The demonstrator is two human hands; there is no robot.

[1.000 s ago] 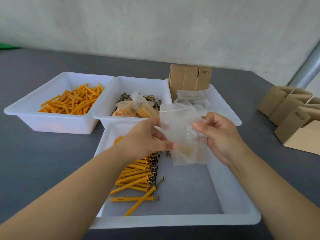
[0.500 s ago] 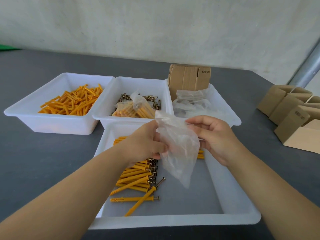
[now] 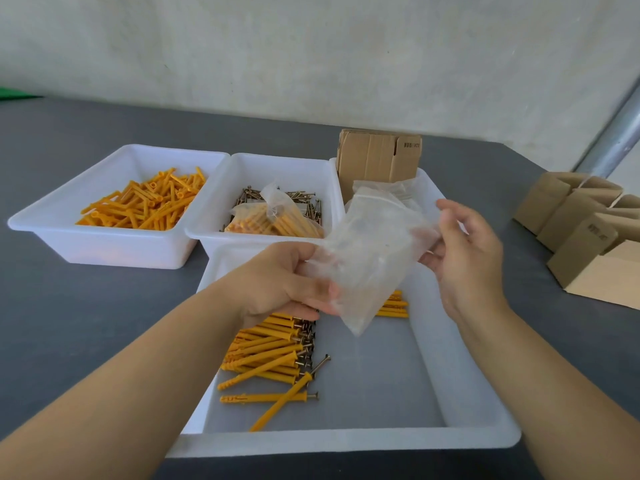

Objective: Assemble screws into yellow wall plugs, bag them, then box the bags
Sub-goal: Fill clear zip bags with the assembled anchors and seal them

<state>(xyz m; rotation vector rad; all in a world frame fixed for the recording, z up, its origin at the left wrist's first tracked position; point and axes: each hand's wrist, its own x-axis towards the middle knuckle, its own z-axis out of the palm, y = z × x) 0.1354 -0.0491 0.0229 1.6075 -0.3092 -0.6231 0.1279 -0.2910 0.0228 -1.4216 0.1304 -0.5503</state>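
Pinched between the thumb and fingers of the left hand, a clear plastic bag was held up over the near tray, its lower corner hanging down. On the other side the bag's upper edge was touched by the right hand, whose fingers were spread and only lightly bent — whether anything was truly gripped there could not be told. Nothing could be made out inside the bag.

Beneath the hands, plugs with screws already fitted were piled along the left part of the near tray, and a few more were seen just past the bag's lower edge. Behind, three further white trays were set side by side on the grey table: loose yellow plugs were kept in the left tray, loose screws and a filled bag in the middle tray, and spare bags with flat cardboard in the right one — partly hidden by the held bag. Small cardboard boxes were grouped well apart at the table's right edge.
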